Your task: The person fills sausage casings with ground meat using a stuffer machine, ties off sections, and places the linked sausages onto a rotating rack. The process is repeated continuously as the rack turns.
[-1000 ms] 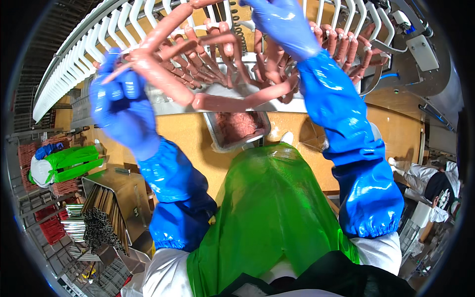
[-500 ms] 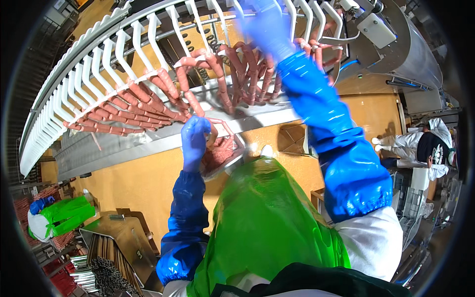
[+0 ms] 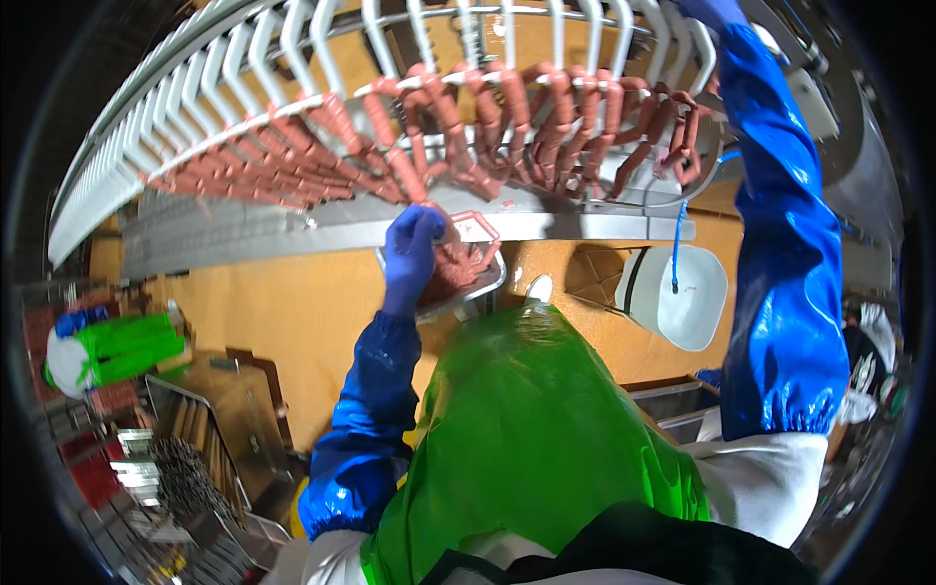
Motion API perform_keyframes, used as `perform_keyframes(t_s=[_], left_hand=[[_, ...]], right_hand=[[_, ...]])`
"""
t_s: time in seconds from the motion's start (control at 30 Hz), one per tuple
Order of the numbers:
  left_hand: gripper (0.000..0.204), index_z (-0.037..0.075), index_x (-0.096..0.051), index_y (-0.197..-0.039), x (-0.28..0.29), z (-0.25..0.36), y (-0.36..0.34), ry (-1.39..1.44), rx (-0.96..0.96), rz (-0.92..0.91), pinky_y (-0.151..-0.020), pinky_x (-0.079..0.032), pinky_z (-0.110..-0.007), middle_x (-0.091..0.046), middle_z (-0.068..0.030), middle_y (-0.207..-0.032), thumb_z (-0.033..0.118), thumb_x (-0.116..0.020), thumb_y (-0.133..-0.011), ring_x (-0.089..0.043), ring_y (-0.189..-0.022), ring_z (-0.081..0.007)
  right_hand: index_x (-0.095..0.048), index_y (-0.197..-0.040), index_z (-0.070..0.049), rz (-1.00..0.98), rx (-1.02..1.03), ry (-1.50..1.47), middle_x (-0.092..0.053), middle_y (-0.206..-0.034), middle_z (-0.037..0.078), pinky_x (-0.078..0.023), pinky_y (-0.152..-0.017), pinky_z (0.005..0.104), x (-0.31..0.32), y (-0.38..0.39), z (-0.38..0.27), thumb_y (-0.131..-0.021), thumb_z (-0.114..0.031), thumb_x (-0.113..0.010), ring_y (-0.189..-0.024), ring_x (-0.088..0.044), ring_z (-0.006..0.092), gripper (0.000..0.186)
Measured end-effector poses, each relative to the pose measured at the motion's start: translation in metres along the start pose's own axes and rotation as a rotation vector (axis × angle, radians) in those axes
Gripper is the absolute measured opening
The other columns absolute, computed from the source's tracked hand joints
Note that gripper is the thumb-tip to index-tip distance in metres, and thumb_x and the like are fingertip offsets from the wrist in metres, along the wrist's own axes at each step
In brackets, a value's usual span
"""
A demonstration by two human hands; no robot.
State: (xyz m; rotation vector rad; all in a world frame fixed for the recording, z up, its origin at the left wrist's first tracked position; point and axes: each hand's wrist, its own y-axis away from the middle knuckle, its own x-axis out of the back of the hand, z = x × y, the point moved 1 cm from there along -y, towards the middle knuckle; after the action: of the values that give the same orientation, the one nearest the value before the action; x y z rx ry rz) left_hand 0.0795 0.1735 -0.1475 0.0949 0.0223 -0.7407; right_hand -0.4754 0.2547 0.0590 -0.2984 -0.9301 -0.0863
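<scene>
Linked pink sausages (image 3: 522, 122) hang in loops from a curved rack of white hooks (image 3: 234, 68) above a metal ledge (image 3: 175, 244). My left hand (image 3: 412, 249), in a purple-blue glove, is closed on a sausage strand (image 3: 408, 175) hanging down from the rack. Just below it, a metal bin (image 3: 468, 285) holds pink meat and some loose links. My right hand (image 3: 717, 10) reaches up to the top right edge, where it is partly cut off; what its fingers hold cannot be seen.
A white bucket (image 3: 682, 302) with a blue hose stands at right. A co-worker in green apron (image 3: 127, 346) is at far left, beside a metal cart with rods (image 3: 214, 419). Another person (image 3: 868, 351) is partly hidden behind my right arm. A machine housing (image 3: 848, 166) stands at upper right.
My left hand has lowered and moved rightward, away from the upper loop it held. My right hand has swung up and right out toward the edge. The view has shifted, revealing the bucket.
</scene>
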Motion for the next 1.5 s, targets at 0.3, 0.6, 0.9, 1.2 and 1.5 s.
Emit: perform_keyframes(t_s=[0.3,0.6,0.9,1.2,1.5], left_hand=[[0.019,0.003,-0.049,-0.079,0.010,-0.026,0.018,0.126,-0.153,0.044,-0.071,-0.039,-0.024,-0.048,0.0000,-0.077,0.005,-0.045,-0.097,-0.044,-0.075,-0.0075],[0.021,0.003,-0.047,-0.078,0.013,-0.008,0.014,0.151,-0.214,0.032,-0.067,-0.039,-0.024,-0.047,-0.0013,-0.076,0.007,-0.045,-0.099,-0.044,-0.074,-0.0077],[0.019,0.001,-0.058,-0.085,0.010,0.002,0.047,0.069,0.077,0.325,-0.078,-0.043,-0.027,-0.058,-0.0051,-0.083,0.012,-0.045,-0.094,-0.054,-0.079,-0.0134],[0.023,0.006,-0.042,-0.078,-0.053,0.086,0.031,0.297,-0.293,0.146,-0.088,-0.041,-0.039,-0.048,-0.0072,-0.087,0.020,-0.044,-0.096,-0.052,-0.092,-0.0250],[0.020,0.006,-0.041,-0.080,-0.098,0.099,0.038,0.307,-0.320,0.319,-0.088,-0.041,-0.039,-0.048,-0.0078,-0.087,0.017,-0.040,-0.096,-0.052,-0.092,-0.0261]], right_hand=[[-0.062,-0.106,-0.009,-0.421,-0.114,-1.398,-0.060,-0.085,-0.003,-0.045,-0.058,0.0205,0.143,0.027,-0.150,-0.085,-0.036,-0.062,-0.080,-0.058,0.0062,0.034],[-0.058,-0.093,-0.009,-0.957,0.283,-1.389,-0.060,-0.085,-0.001,-0.045,-0.057,0.0232,0.121,-0.003,-0.341,-0.089,-0.021,-0.060,-0.075,-0.056,0.0072,0.012],[-0.062,-0.102,0.000,-0.809,0.128,-1.702,-0.061,-0.071,0.003,-0.042,-0.056,0.0231,0.155,0.058,-0.224,-0.084,-0.010,-0.063,-0.065,-0.058,0.0093,0.020],[-0.072,-0.084,-0.006,-0.160,-0.397,-0.241,-0.069,-0.076,0.014,-0.054,-0.064,0.0408,0.062,0.002,-0.018,-0.074,-0.017,-0.060,-0.068,-0.067,0.0312,0.019],[-0.063,-0.107,-0.007,-0.089,-0.211,-1.003,-0.064,-0.095,0.013,-0.050,-0.072,0.0370,0.088,0.061,-0.095,-0.084,-0.020,-0.063,-0.082,-0.064,0.0221,0.027]])
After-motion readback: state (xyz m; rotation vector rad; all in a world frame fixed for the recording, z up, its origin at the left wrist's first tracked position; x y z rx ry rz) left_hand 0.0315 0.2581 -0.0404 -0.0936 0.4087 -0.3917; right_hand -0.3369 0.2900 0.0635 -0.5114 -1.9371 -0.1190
